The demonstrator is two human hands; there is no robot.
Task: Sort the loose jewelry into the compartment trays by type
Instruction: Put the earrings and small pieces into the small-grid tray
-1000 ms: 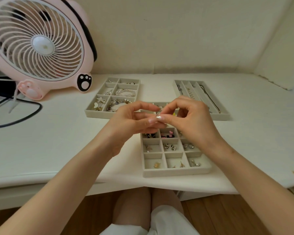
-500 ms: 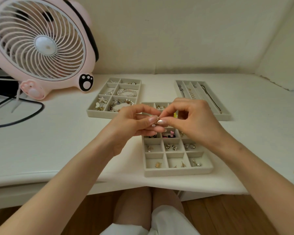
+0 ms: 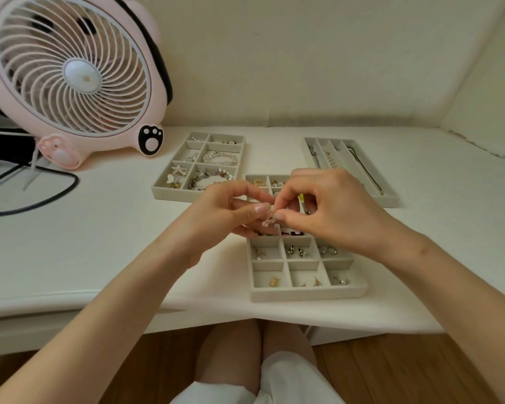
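Observation:
Both hands meet above the near grey earring tray (image 3: pixel 306 294), whose small compartments hold studs and charms. My left hand (image 3: pixel 225 214) and my right hand (image 3: pixel 330 208) pinch one tiny silvery jewelry piece (image 3: pixel 270 219) between their fingertips; its type is too small to tell. Behind on the left lies a grey tray (image 3: pixel 169 191) with bracelets and brooches. At the back right a long-slot tray (image 3: pixel 391 196) holds chains and a black cord necklace.
A pink desk fan (image 3: pixel 70 80) stands at the back left, with a black cable (image 3: pixel 41 199) looping on the white table (image 3: pixel 85 252). The wall runs close behind the trays. My knees show below the table's front edge.
Both hands have dropped slightly toward the near tray while still pinching the small piece together. The trays have not moved.

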